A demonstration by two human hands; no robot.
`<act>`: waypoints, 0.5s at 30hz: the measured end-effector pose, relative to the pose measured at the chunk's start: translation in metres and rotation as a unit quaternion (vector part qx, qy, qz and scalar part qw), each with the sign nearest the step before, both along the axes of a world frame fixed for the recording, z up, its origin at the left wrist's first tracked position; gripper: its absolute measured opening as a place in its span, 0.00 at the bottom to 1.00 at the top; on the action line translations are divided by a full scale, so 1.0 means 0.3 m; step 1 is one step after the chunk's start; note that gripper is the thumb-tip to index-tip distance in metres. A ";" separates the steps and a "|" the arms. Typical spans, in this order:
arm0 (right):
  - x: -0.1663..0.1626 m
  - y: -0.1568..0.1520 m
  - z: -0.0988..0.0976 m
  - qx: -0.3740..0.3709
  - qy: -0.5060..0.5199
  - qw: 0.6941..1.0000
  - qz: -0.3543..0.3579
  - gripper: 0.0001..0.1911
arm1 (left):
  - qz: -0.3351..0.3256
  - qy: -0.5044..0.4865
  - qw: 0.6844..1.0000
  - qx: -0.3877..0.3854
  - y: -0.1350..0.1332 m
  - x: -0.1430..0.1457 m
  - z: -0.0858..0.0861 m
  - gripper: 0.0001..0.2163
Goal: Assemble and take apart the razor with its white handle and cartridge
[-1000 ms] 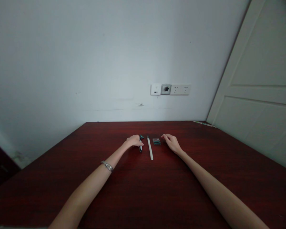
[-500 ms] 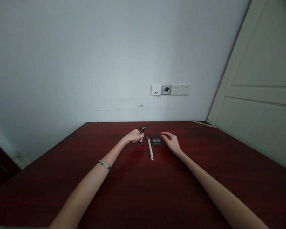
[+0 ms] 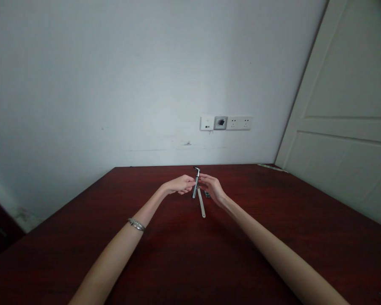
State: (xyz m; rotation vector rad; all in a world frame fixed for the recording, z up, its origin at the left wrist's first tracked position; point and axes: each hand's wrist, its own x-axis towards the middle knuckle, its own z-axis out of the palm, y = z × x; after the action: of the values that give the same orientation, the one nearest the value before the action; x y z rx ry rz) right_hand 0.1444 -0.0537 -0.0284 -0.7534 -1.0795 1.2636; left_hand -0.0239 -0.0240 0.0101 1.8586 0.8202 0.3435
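A razor (image 3: 196,187) with a pale handle and dark edges stands tilted above the table, head uppermost. Its handle is pinched between the thumb and fingers of my left hand (image 3: 180,184). From the other side, my right hand (image 3: 213,188) reaches to the razor with thumb and fingers apart; its fingertips are at the handle's edge, and I cannot tell how firmly they touch. Beneath my hands lies a long, thin white stick-like handle (image 3: 201,205), its far end close to the razor. A small clear case (image 3: 207,194) is mostly hidden behind my right hand.
The dark red wooden table (image 3: 178,262) reaches back to a pale wall with a row of sockets (image 3: 226,123). A thin flat strip (image 3: 272,167) lies at the back right corner, beside a white panelled door (image 3: 346,140).
My left hand has moved slightly right with the razor, whose head has turned. My right hand has come left from beside the clear case to the razor, covering most of the case.
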 end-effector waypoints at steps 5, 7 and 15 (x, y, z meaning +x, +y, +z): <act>-0.003 -0.017 -0.009 0.022 -0.030 0.999 -0.014 0.12 | -0.054 0.019 0.996 -0.062 0.001 -0.004 -0.011 0.18; 0.005 -0.022 -0.015 0.035 -0.060 0.997 -0.039 0.12 | -0.070 0.032 0.994 -0.080 -0.004 -0.007 -0.011 0.16; 0.034 -0.043 -0.005 0.042 -0.055 0.998 -0.014 0.11 | -0.071 0.077 0.989 -0.102 0.000 -0.023 -0.022 0.16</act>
State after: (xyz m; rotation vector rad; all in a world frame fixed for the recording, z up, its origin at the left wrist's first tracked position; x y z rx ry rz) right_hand 0.1545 -0.0665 -0.0299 -0.7797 -1.1998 1.1571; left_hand -0.0309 -0.0239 0.0036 1.7533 0.7898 0.0251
